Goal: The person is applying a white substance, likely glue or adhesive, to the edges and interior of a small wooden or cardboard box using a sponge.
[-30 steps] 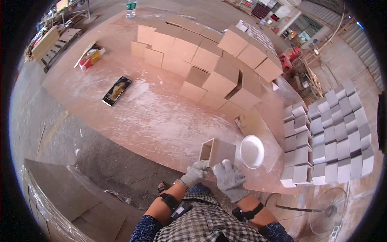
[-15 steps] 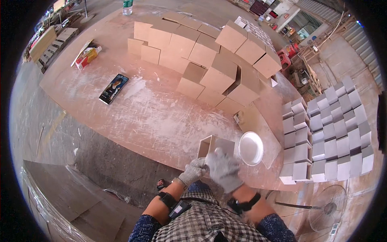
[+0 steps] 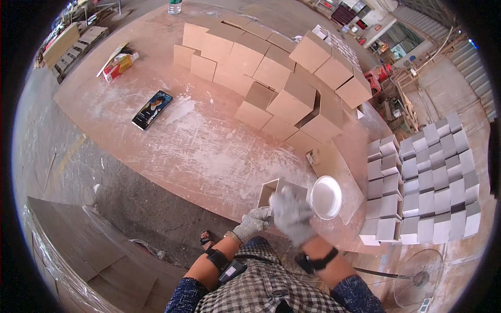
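Note:
At the table's near edge stands a small open-ended box with a hollow left end. My left hand, in a knitted grey-white glove, is closed at the box's near left corner and grips it there. My right hand, gloved the same way, lies over the near side of the box. Motion smears its fingers, so what they hold, if anything, does not show. Just right of the box sits a round white tub with pale contents.
Stacked brown boxes fill the table's far side. Rows of grey-white boxes stand at the right, by a fan. A phone, a red-yellow packet and a bottle lie farther off. Wrapped sheets are lower left.
The whole view has shifted slightly, with table things appearing a little lower and to the right. My right hand still moves at the box; my left hand stays at its corner.

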`<action>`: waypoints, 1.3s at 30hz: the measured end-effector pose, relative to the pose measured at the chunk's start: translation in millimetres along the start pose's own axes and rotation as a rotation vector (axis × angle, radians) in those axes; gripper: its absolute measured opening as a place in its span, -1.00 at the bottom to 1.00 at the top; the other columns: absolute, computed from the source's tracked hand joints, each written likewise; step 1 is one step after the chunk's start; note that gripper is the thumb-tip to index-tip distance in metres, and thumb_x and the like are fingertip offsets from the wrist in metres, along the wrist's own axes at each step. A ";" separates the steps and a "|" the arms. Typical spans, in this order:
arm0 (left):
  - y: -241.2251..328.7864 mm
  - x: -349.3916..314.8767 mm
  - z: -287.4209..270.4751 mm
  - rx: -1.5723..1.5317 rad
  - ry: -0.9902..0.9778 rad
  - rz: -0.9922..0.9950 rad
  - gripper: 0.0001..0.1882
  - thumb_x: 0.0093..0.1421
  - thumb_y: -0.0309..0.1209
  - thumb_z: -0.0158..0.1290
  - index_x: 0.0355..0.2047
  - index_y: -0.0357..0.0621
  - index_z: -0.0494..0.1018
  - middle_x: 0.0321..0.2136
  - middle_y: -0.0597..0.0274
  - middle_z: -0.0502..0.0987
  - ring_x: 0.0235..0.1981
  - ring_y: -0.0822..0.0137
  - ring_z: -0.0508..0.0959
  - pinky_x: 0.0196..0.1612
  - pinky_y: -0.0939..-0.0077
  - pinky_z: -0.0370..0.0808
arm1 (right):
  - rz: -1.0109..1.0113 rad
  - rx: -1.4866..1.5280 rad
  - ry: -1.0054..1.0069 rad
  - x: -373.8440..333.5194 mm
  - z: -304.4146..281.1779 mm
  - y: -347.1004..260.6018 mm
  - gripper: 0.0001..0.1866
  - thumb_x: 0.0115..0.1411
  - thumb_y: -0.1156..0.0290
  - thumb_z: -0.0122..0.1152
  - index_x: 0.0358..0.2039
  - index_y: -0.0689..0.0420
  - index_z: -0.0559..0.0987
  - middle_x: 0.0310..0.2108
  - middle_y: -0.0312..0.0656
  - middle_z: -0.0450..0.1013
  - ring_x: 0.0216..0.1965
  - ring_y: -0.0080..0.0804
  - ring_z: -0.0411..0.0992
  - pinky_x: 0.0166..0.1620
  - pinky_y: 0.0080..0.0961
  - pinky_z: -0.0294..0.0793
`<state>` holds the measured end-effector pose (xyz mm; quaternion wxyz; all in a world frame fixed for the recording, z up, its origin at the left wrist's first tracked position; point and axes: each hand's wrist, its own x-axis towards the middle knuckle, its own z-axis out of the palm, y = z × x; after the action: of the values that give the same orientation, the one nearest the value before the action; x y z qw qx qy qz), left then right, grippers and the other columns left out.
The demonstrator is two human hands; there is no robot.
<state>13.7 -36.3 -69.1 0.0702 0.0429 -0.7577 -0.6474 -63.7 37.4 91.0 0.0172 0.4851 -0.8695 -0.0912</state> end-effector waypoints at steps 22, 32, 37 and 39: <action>10.5 3.4 2.7 -0.599 -0.067 -0.031 -0.63 -0.09 -0.66 0.01 -0.21 -0.16 0.52 -0.29 0.15 0.56 -0.22 0.29 0.54 -0.17 0.44 0.47 | 0.123 0.252 0.394 -83.0 -29.8 37.3 -0.76 0.03 0.39 0.19 -0.23 0.01 0.52 -0.22 -0.10 0.41 -0.26 -0.10 0.46 -0.23 -0.24 0.48; 51.2 6.3 -9.1 -0.342 -0.021 0.069 -0.55 -0.08 -0.76 -0.06 -0.17 -0.14 0.53 -0.26 0.27 0.57 -0.23 0.46 0.53 -0.19 0.52 0.49 | 0.104 0.126 0.237 -63.3 1.5 44.4 -0.88 0.11 0.34 0.07 -0.32 0.00 0.49 -0.28 -0.15 0.32 -0.33 -0.15 0.45 -0.31 -0.11 0.44; 24.1 1.4 -4.7 -0.649 -0.057 0.128 -0.55 -0.05 -0.82 -0.09 -0.19 -0.17 0.54 -0.23 0.32 0.55 -0.22 0.47 0.51 -0.14 0.56 0.47 | 0.299 0.033 0.016 -5.5 13.0 69.2 -0.88 0.10 0.30 0.07 -0.32 -0.08 0.49 -0.24 -0.13 0.33 -0.30 -0.11 0.47 -0.32 -0.11 0.47; 35.6 4.8 -7.6 -0.528 -0.071 -0.032 -0.54 -0.05 -0.84 -0.10 -0.19 -0.17 0.54 -0.22 0.35 0.54 -0.21 0.47 0.51 -0.12 0.57 0.47 | 0.299 0.042 0.070 6.6 18.9 86.0 -0.88 0.10 0.30 0.07 -0.33 -0.07 0.49 -0.23 -0.13 0.33 -0.31 -0.11 0.47 -0.34 -0.12 0.47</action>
<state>11.1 -38.8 -32.5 0.0421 0.0125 -0.5636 -0.8249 -141.7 78.6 87.2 0.0509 0.3534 -0.9326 -0.0525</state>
